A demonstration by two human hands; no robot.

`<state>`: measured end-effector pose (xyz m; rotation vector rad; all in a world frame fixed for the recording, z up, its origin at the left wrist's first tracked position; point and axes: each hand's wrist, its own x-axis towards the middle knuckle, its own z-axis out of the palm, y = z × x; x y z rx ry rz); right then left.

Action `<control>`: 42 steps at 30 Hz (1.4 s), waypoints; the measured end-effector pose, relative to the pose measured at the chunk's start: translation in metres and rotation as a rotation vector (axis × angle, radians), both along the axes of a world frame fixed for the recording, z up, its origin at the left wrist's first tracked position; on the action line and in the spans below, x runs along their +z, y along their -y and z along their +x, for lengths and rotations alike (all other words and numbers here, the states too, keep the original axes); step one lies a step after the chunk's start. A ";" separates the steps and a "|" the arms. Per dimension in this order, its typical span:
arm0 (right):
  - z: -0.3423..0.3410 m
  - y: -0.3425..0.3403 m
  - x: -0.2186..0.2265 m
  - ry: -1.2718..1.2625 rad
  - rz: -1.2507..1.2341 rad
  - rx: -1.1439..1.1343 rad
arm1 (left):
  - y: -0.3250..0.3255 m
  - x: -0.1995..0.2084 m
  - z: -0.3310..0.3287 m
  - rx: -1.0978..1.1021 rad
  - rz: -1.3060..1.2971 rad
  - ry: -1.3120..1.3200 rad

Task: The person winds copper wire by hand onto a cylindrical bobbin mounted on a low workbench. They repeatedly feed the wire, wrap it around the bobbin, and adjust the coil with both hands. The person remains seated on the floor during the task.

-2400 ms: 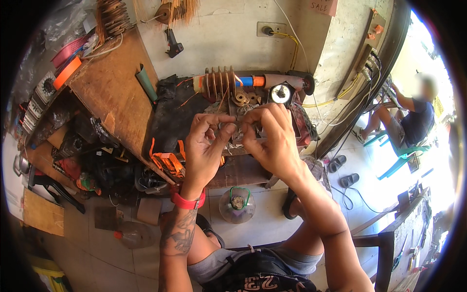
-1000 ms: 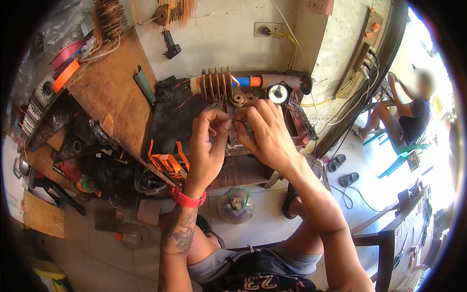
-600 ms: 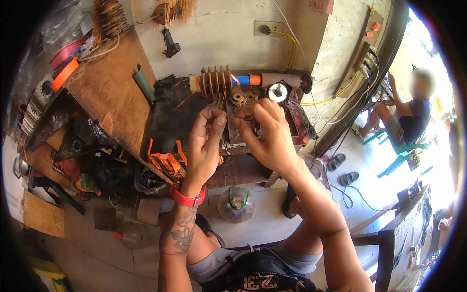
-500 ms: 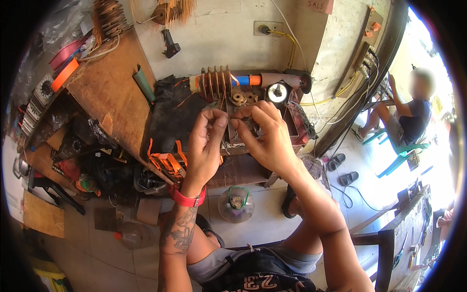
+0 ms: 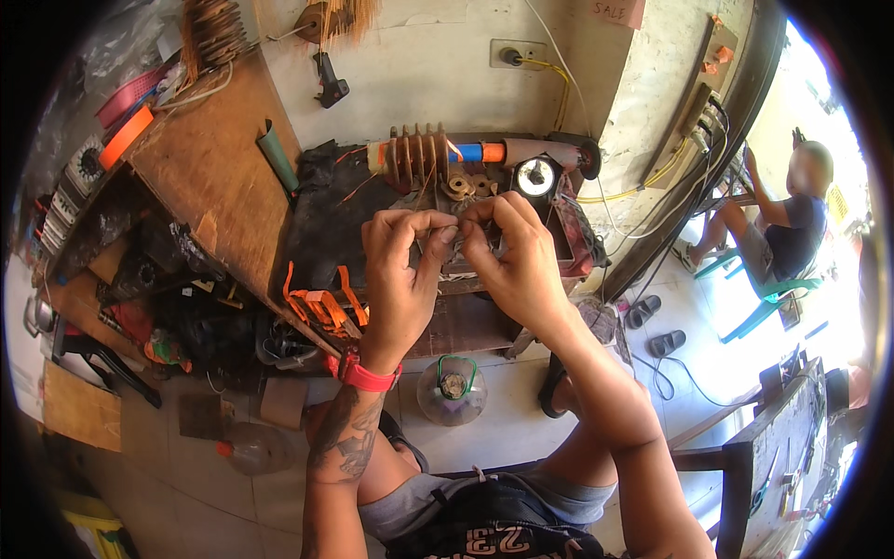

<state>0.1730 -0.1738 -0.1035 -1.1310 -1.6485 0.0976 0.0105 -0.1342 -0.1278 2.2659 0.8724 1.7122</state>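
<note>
My left hand (image 5: 402,275) and my right hand (image 5: 514,256) are raised over the front of the workbench, fingertips almost meeting. Each has thumb and forefinger pinched together; whatever lies between them is too small to make out. Just beyond the fingers sit brown ring-shaped parts (image 5: 460,186). Behind these a coil-like stack of brown discs (image 5: 416,156) rests on a long shaft with a blue sleeve (image 5: 470,152) and an orange band. A round white-faced dial (image 5: 535,177) stands to the right of the rings.
A wooden panel (image 5: 209,177) rises on the left, with orange straps (image 5: 321,307) near its foot. A large clear bottle (image 5: 453,391) stands on the floor between my legs. At right, a person (image 5: 805,205) sits on a green chair (image 5: 773,303); a wooden table (image 5: 782,447) is nearer.
My left hand has shifted slightly right and turned, its fingers curling more toward the right hand. The fingertips of both hands stay close together.
</note>
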 end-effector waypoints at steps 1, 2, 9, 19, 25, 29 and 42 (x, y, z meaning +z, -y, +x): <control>0.000 0.000 0.000 -0.003 -0.012 0.001 | 0.000 0.000 0.000 0.006 -0.011 0.005; 0.001 0.001 -0.001 -0.005 -0.023 0.002 | 0.000 0.000 0.000 0.009 -0.019 0.011; 0.003 0.002 -0.003 -0.008 -0.021 -0.008 | -0.002 -0.001 -0.001 0.086 0.044 -0.016; 0.005 -0.008 -0.004 -0.571 -0.448 0.319 | 0.006 -0.019 -0.014 -0.111 0.159 -0.272; 0.009 -0.013 0.005 -0.683 -0.389 0.416 | 0.014 -0.028 -0.012 -0.139 0.160 -0.239; 0.040 -0.011 -0.006 -0.527 -0.283 0.148 | 0.002 -0.016 0.007 -0.394 -0.387 0.282; 0.051 0.020 -0.052 0.204 -0.355 -0.071 | -0.199 -0.030 0.012 -0.654 -0.819 0.014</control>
